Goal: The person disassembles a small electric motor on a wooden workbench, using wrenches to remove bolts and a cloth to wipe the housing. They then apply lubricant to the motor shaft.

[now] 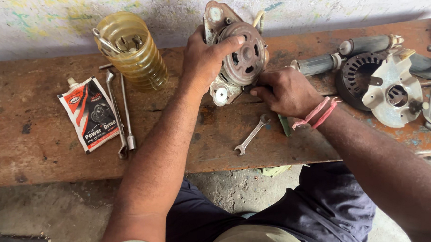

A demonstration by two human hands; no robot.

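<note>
Where bare concrete floor (59, 210) meets rusty wooden bench (42, 143): small spanner (250, 135) lying loose; right hand (287, 91) closed under rusty motor (237, 54), left hand (204, 58) clasping its top; behind, yellow ribbed jar (132, 49), stained whitewashed wall (317, 5)

On the rusty brown metal tabletop (42, 143), the left hand (204, 58) grips a round, rusted electric motor with a grey mounting plate (239, 52), holding it upright on edge, thumb across its face. The right hand (284, 91), pink threads at the wrist, presses against the motor's lower edge. A small silver open-ended spanner (251, 135) lies just in front. A ribbed yellow plastic jar of tools (132, 49) stands to the left, near a red-and-white grease pouch (90, 113).
</note>
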